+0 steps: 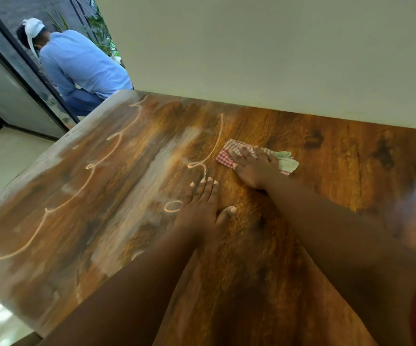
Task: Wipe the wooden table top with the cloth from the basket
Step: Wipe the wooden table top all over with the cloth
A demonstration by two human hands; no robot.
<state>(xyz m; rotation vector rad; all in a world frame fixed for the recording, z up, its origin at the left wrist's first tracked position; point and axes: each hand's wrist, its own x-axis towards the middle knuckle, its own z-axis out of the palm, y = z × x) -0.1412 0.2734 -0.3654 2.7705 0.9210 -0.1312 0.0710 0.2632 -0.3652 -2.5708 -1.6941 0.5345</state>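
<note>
Far left, beyond table edge: seated person in light blue shirt (82, 63), back turned, by dark-framed glass door (14, 91). Brown grained wooden table top (326, 171) against pale wall (251, 46), pale looping chalk-like marks (82, 186) across its left half. Left hand (202, 208) flat on wood, fingers straight, holding nothing. Right hand (254, 168) further right, fingers extended, pressing down on crumpled red-and-white checked cloth (226, 156) with pale green part, near far edge.
</note>
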